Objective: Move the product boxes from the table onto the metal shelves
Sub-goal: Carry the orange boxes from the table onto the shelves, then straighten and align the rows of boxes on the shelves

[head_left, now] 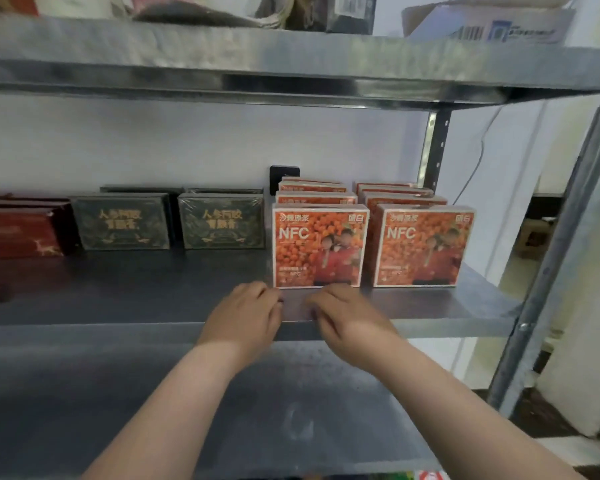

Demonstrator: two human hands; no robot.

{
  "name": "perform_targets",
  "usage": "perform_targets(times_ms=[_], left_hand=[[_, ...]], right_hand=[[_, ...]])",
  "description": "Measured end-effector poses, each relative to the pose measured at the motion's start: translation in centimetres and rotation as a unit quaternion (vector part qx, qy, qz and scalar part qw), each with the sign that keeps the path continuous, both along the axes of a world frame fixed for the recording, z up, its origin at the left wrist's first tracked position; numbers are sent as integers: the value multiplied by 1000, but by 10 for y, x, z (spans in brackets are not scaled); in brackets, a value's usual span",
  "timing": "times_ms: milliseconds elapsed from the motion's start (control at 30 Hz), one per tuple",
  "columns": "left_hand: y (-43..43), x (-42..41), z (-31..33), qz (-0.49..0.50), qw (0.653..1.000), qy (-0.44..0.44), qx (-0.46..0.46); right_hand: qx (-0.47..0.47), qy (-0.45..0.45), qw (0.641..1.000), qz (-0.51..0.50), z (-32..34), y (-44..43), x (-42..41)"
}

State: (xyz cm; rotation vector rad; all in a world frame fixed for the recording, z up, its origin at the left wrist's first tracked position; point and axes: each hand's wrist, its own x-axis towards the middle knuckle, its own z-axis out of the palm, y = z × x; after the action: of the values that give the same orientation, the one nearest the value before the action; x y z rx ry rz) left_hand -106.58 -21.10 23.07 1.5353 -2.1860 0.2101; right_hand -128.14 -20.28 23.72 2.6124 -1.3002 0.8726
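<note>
Left hand [246,313], right hand [347,317] at 6 o'clock of front orange NFC box [319,244] on metal shelf [153,289]; fingers [269,297] loosely curled, empty.

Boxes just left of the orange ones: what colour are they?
The boxes are dark green with gold lettering; head view.

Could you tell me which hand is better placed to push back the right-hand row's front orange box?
Right, probably: the right hand hangs empty nearer that front orange box; the left hand lies farther left.

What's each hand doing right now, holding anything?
Left hand: fingers loosely curled, holding nothing.
Right hand: fingers loosely curled, holding nothing.
</note>
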Motion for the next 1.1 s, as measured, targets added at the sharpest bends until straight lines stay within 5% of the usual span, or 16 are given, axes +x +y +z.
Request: perform_targets(times_ms=[167, 367, 633, 1100], left_hand=[[13, 102, -5, 87, 996, -3, -17], [23, 227, 2, 209, 976, -12, 66], [35, 362, 10, 247, 965, -15, 91], [27, 627, 15, 321, 936, -15, 144]], right_hand=[[60, 39, 997, 9, 4, -14, 90], [94, 59, 993, 45, 8, -34, 221], [175, 73, 975, 113, 20, -62, 384], [151, 144, 943, 258, 24, -105, 653]])
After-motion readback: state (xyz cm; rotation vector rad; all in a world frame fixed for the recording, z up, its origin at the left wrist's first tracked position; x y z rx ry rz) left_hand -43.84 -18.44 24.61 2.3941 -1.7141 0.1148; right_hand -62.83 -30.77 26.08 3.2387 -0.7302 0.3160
